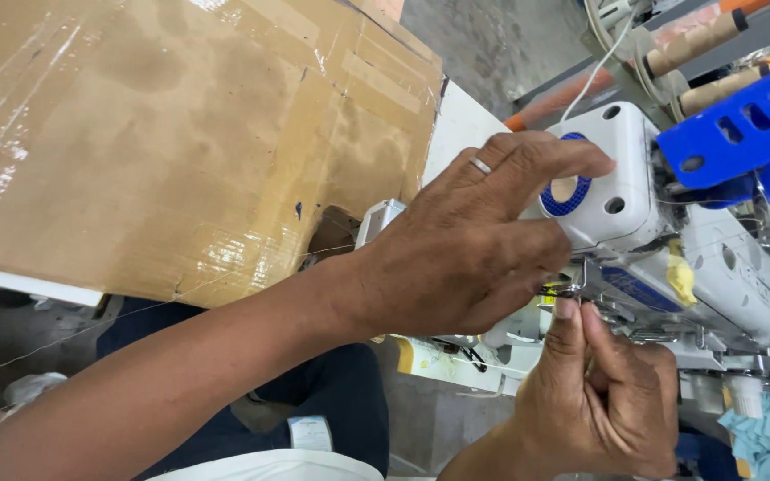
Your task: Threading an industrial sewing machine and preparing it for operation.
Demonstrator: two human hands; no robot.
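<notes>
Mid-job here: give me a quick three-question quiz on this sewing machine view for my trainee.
1. True or false: the left hand wears a ring.
2. What lies left of the sewing machine? A) a metal bucket B) a taped cardboard sheet C) a glass jar
3. What does the right hand do at the machine's metal parts?

Key:
1. True, a silver band on one finger.
2. B.
3. Its thumb and fingers are pinched together just below those parts, beside the left fingertips; whatever they grip is too fine to make out.
</notes>
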